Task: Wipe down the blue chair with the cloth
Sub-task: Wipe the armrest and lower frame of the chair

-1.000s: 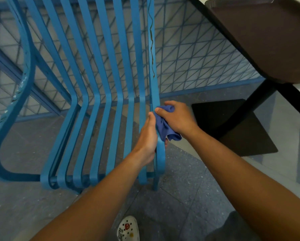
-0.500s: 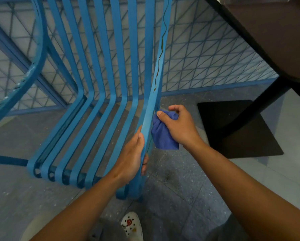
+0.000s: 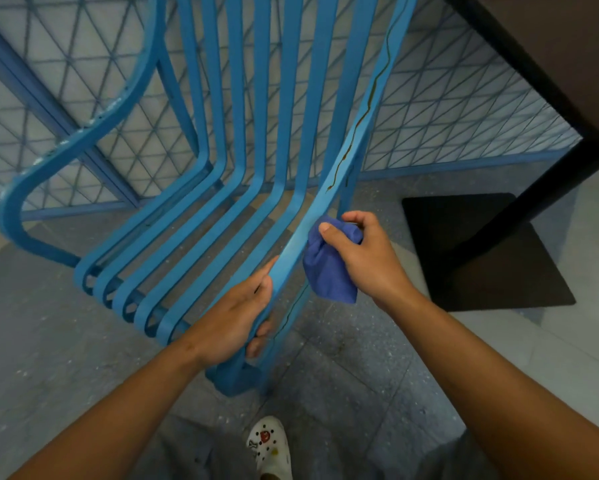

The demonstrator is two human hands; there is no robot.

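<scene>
Bunched in the right hand [image 3: 367, 258], the soft dark-blue cloth [image 3: 329, 271] is pinched by thumb and curled fingers against the outermost slat. Left hand [image 3: 235, 320] wraps that same slat lower down. Blue chair [image 3: 242, 161]: curved painted metal slats, brown streak on one, above speckled grey floor [image 3: 360, 358].

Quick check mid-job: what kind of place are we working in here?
Probably an outdoor or semi-outdoor seating area, like a cafe patio. Clues: the blue slatted metal chair, a dark pedestal table with a flat square base, and a blue wire-mesh fence behind.
</scene>
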